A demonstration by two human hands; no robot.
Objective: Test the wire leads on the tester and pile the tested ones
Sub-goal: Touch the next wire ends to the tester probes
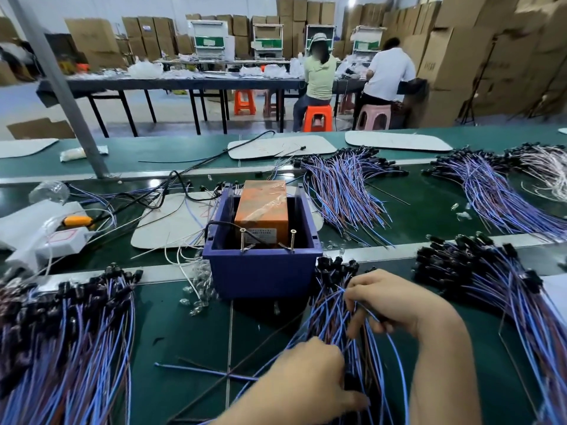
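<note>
In the head view, the right hand [395,302] curls its fingers round some leads of the wire bundle [331,320], which lies just in front of the blue tester box [260,271]. The left hand [310,372] grasps the same bundle nearer the person. A pile of leads [70,332] lies on the left.

left hand [310,372] 1 | right hand [389,299] 1 | tester [260,271] just beyond the hands 1 | screws [242,239] 2 | piles of wire leads [76,348] around the hands 5 | people [320,75] far beyond 2
</note>
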